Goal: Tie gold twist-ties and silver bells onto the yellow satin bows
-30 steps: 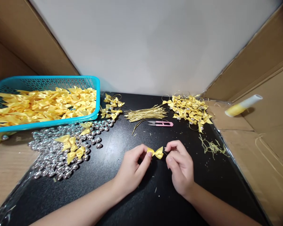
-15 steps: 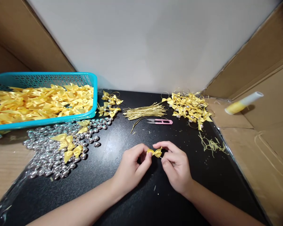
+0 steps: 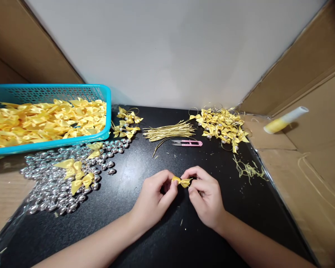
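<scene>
**Yellow Ribbon Bow Held Over Black Work Surface**

The work surface was a black table [image 3: 162,238] set between cardboard panels, with a pale wall behind.

Nearest the onlooker, both forearms reached in from the bottom edge. The left hand [image 3: 153,199] and the right hand [image 3: 206,199] met at the table's middle, just above the surface. Between them sat one small yellow bow [image 3: 181,181]. The left thumb and forefinger were pinched shut on its left loop; the right fingers were closed on its right side and centre.

Handling judgement: the bow appeared very light, soft and satin-slick, likely to crush or slip. The knotted centre looked the firmest point to grip; the loops would deform under pressure.

Further out to the left lay a spread of silver beads [image 3: 58,186] with a few loose bows [image 3: 78,175] resting on top. Beyond the hands lay pink thread snips [image 3: 188,143], just beside a bundle of gold cords [image 3: 169,132]. Trimmed cord scraps [image 3: 248,170] lay to the right.

At the far edge, a heap of finished bows [image 3: 222,125] sat right of centre, and a blue basket [image 3: 107,108] of bows stood far left. A yellow-and-white tube [image 3: 284,120] rested on the cardboard, well apart.
</scene>
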A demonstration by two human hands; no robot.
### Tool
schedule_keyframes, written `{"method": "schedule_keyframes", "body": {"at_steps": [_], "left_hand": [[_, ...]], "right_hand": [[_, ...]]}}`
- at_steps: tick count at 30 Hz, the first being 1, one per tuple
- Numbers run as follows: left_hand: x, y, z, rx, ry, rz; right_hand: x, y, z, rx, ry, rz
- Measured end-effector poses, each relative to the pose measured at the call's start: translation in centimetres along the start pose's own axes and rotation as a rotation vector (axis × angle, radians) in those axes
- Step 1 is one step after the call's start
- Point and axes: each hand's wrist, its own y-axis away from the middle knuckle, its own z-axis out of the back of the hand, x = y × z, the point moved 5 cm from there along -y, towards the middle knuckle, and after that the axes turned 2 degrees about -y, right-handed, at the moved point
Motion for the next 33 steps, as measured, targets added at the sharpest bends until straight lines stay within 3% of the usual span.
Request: {"method": "schedule_keyframes", "body": {"at_steps": [22,33], "left_hand": [[0.20,0.22,0.00,-0.015,-0.038,-0.037],[-0.01,0.12,0.10,-0.019,-0.043,-0.030]], "right_hand": [[0.41,0.61,-0.50,-0.048,0.169,0.116],[0.51,0.69,-0.47,-0.010,0.163,0.111]]}}
